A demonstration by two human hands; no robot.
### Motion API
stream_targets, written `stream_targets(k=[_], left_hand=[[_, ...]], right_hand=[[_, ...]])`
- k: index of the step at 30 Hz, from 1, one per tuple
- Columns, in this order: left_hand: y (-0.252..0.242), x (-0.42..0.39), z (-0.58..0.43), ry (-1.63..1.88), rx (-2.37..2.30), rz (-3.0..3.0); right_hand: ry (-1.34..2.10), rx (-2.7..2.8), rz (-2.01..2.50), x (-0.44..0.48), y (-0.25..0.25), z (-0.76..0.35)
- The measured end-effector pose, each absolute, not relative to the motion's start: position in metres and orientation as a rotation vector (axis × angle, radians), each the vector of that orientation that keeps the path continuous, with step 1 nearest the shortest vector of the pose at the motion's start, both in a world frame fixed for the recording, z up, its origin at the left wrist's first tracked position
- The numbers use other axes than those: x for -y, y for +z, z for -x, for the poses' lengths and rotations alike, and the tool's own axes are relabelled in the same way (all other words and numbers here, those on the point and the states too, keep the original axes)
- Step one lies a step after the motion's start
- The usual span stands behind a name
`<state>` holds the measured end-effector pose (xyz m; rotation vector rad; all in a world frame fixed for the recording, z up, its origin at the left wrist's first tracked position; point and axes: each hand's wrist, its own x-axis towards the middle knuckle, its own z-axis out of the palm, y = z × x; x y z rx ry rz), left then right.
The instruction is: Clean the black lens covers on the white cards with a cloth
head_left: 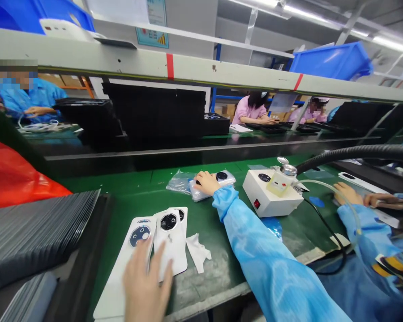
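Several white phone back panels (112,273) with round dark camera parts lie overlapping on the green bench, at the lower left. Over them my left hand (147,277) hovers or rests, fingers spread and slightly blurred; contact cannot be made out. Farther back, my right hand (206,182), in a light blue sleeve, lies with bent fingers on a stack of plastic-wrapped panels (226,178). Clear plastic film (179,182) is beside that stack on its left. A crumpled white cloth (197,251) sits right of the white panels.
Right of my right hand stands a white box (272,197) bearing a bottle with a metal lid (282,180). A black hose (356,154) arches behind. A co-worker's hands (349,193) are at the right. Grey sheets in a black tray (97,255) stand left. A shelf (221,67) crosses above.
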<state>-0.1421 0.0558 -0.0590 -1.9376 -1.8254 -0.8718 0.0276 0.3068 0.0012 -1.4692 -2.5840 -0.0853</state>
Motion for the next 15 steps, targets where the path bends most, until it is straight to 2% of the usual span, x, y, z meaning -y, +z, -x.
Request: stream_targets(k=[5,15], left_hand=[[-0.059,-0.061,0.080,-0.815,1.468,2.450],[-0.070,-0.080,0.074,-0.890,1.637,2.432]], right_hand=[[-0.072,2.615,1.482,-0.313,0.008,-0.027],[-0.029,2.650,1.381,-0.328,0.023,-0.029]])
